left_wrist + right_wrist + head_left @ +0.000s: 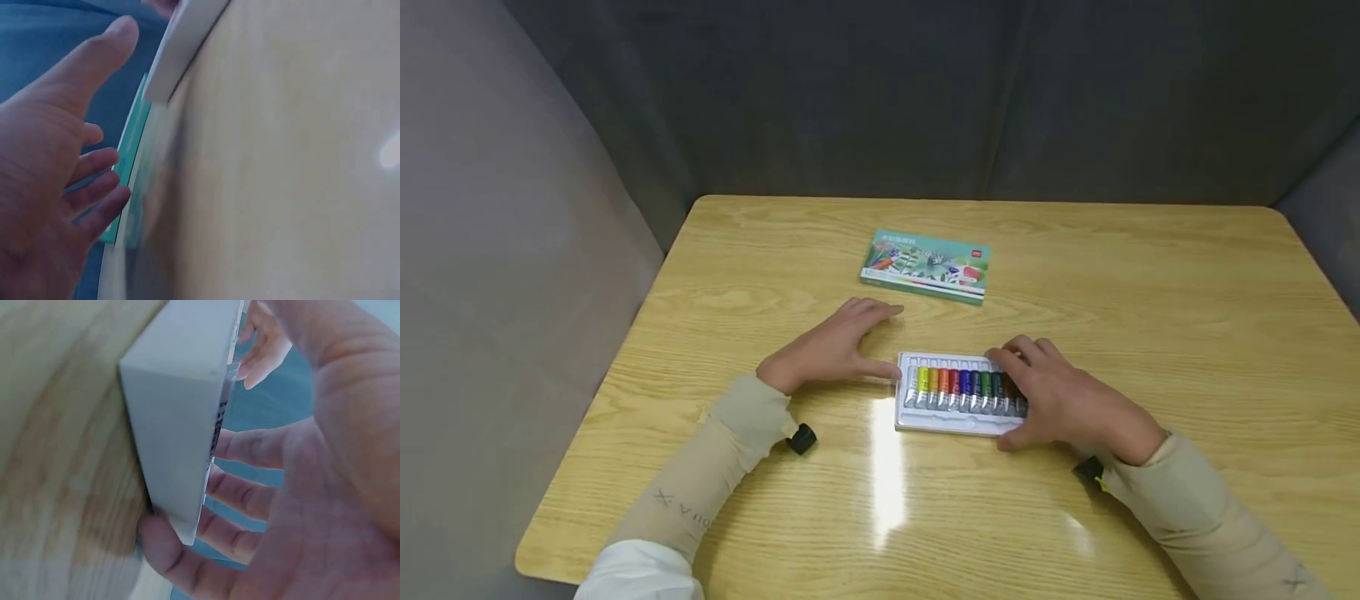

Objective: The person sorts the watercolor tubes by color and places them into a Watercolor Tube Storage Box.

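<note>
A shallow white tray [936,421] lies on the wooden table, holding a row of small paint tubes [954,390] in many colors. My right hand [1063,404] spans the tray's right end, thumb at the near edge and fingers over the far side, hiding the last tubes. In the right wrist view, those fingers curve around the white tray end [172,425], one fingertip at its lower corner. My left hand [827,348] hovers left of the tray with fingers spread and nothing in it. Its thumb [112,44] points at the tray's left edge.
Behind the tray a flat teal box [925,267] with printed plants lies slightly angled on the table [1112,275]. Dark curtains [850,100] hang beyond the table's far edge, and a grey panel [512,292] stands to the left.
</note>
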Motion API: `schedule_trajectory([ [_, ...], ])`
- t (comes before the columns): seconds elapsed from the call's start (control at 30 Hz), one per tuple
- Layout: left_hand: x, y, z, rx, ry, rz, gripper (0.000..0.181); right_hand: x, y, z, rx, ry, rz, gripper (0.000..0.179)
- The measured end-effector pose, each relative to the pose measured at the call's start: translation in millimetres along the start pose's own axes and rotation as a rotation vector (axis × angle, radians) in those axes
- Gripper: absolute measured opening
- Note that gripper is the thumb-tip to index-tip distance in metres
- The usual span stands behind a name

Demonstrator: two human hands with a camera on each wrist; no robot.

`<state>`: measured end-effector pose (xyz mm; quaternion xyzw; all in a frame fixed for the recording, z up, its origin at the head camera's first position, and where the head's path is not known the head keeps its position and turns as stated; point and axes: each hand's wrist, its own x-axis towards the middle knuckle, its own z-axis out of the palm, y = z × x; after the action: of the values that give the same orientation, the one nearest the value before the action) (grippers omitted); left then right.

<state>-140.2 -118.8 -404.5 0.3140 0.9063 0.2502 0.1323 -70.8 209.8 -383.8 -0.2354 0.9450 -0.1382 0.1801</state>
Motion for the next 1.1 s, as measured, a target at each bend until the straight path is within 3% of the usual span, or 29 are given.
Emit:
schedule_trajectory([
  [0.07, 9.7, -5.7, -6.5, 0.032, 0.023, -0.024, 0.095, 0.7, 1, 0, 0.005, -0.01, 0.009, 0.109],
  [0.3, 46.3, -24.4, -26.4, 0.123, 0.236, -0.08, 0.081, 4.5, -1, 2, 0.009, -0.014, 0.017, 0.109],
  [0.37, 56.0, -26.6, -30.6, 0.166, 0.248, -0.097, 0.084, 5.2, -2, 2, 0.012, -0.013, 0.012, 0.109],
  [0.43, 65.0, -26.8, -34.6, 0.207, 0.216, -0.133, 0.093, 6.2, -3, 3, 0.008, -0.015, 0.009, 0.11],
  [0.6, 84.6, -21.5, -43.8, 0.265, 0.063, -0.261, 0.115, 8.7, -7, 4, -0.014, -0.019, 0.004, 0.111],
  [0.7, 93.4, -18.3, -50.3, 0.281, 0.001, -0.296, 0.12, 10.1, -9, 5, -0.018, -0.022, 0.002, 0.112],
  [0.87, 104.8, -16.2, -60.9, 0.32, -0.095, -0.284, 0.122, 11.4, -13, 6, -0.016, -0.02, -0.007, 0.113],
  [1.1, 109.5, -12.8, -60.9, 0.392, -0.144, -0.236, 0.113, 12.7, -14, 9, -0.029, -0.02, -0.033, 0.113],
])
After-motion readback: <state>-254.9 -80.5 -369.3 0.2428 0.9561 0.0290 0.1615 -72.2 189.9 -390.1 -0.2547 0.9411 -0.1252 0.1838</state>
